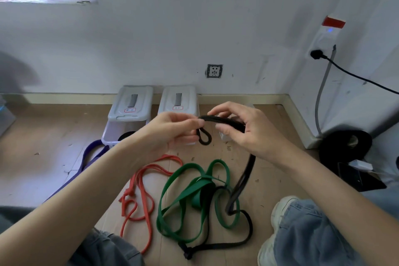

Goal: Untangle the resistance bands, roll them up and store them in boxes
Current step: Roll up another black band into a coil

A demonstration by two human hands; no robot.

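Black flat rubber resistance band (222,122) is pinched between both hands, left hand (172,134) and right hand (248,129), fingers starting its roll. Below the fingers, green band (183,192), orange band (140,181) and purple band (90,153) lie loose on the floor; white plastic boxes (129,108) wait beyond.

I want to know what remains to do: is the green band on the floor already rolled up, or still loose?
Still loose. The green band lies spread in open loops on the floor, crossed by the black band.
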